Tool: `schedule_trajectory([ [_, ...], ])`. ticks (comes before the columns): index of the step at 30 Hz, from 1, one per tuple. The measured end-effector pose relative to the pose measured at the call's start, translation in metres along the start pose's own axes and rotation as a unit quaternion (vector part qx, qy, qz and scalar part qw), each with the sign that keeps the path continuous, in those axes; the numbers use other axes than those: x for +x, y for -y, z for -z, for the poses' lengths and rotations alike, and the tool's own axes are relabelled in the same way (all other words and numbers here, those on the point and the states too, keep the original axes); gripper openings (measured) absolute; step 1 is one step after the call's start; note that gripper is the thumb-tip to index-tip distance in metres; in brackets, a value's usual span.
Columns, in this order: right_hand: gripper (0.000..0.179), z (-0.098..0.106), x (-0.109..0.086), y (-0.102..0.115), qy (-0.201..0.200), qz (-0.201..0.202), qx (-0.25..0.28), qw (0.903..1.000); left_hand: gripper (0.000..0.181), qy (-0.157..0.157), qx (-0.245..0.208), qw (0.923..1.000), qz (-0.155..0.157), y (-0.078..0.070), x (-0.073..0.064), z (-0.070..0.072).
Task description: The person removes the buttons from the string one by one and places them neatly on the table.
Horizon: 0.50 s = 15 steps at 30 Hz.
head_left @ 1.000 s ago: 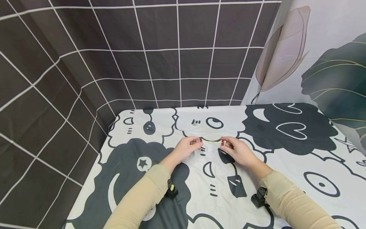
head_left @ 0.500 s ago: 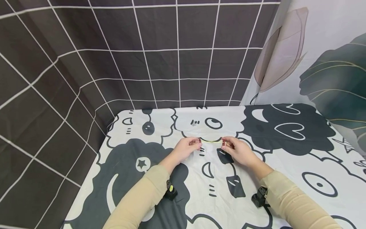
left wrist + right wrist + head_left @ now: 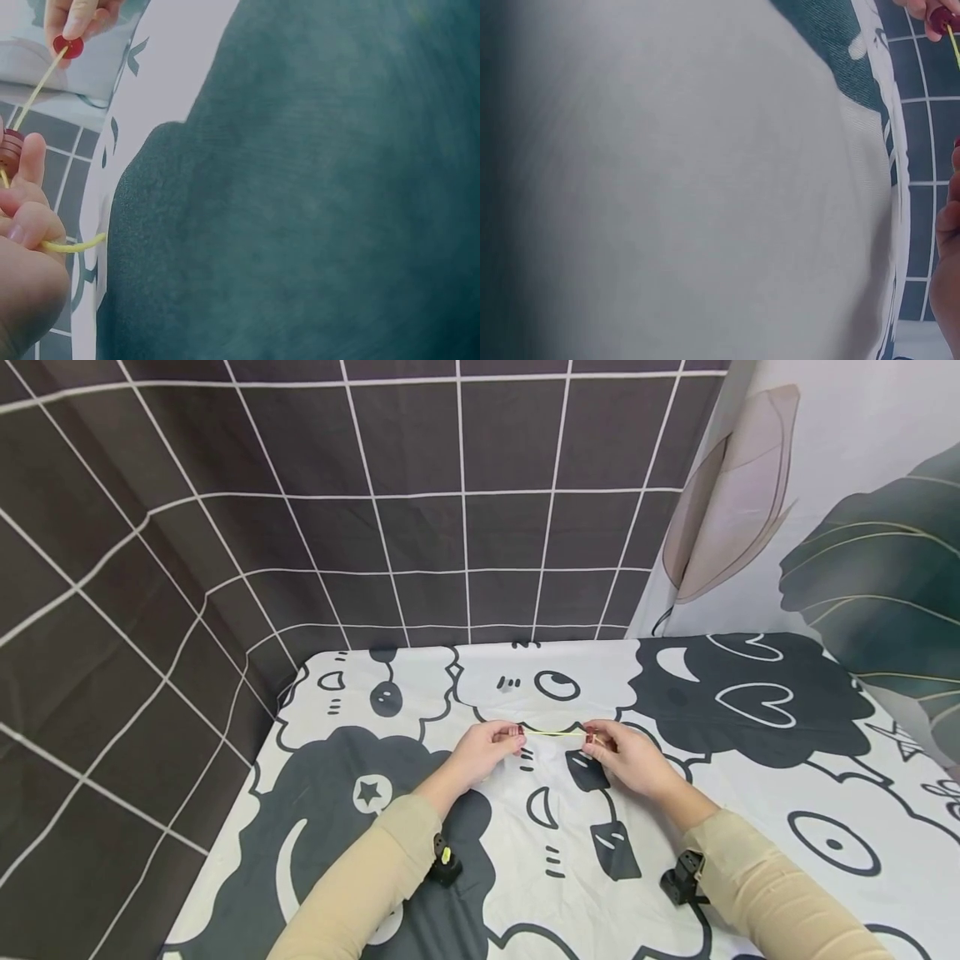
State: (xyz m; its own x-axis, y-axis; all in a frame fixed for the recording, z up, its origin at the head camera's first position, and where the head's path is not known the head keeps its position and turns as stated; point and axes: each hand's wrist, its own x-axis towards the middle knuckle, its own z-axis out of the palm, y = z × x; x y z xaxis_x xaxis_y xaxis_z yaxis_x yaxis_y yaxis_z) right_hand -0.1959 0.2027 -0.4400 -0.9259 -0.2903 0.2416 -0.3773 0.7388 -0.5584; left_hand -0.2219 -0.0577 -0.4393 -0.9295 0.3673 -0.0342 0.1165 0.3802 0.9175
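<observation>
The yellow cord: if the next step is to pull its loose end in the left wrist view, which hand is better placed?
Probably the left hand: the yellow cord has its loose end coming from that grip. The right hand is farther off, pinching a red disc.

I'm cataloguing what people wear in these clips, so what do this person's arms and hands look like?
The left sleeve and right sleeve are both plain beige, ending near the wrists. The left hand and right hand are ungloved. At the left wrist sits a small, boxy black device with a bright yellow patch; a similar black unit sits at the right wrist.
</observation>
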Motion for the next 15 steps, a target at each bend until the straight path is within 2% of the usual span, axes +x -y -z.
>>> schedule_trajectory([
  [5, 0.036, 0.0016, -0.0006, -0.0004, -0.002, 0.009, -0.001, 1.0000, 0.035, -0.005, 0.014, 0.9999, 0.004, -0.0006, -0.0003, 0.0000],
  [15, 0.041, 0.0025, -0.0031, -0.0019, 0.010, -0.022, -0.012, 0.9996, 0.034, -0.010, 0.016, 0.9997, 0.012, -0.0010, -0.0008, 0.0006],
])
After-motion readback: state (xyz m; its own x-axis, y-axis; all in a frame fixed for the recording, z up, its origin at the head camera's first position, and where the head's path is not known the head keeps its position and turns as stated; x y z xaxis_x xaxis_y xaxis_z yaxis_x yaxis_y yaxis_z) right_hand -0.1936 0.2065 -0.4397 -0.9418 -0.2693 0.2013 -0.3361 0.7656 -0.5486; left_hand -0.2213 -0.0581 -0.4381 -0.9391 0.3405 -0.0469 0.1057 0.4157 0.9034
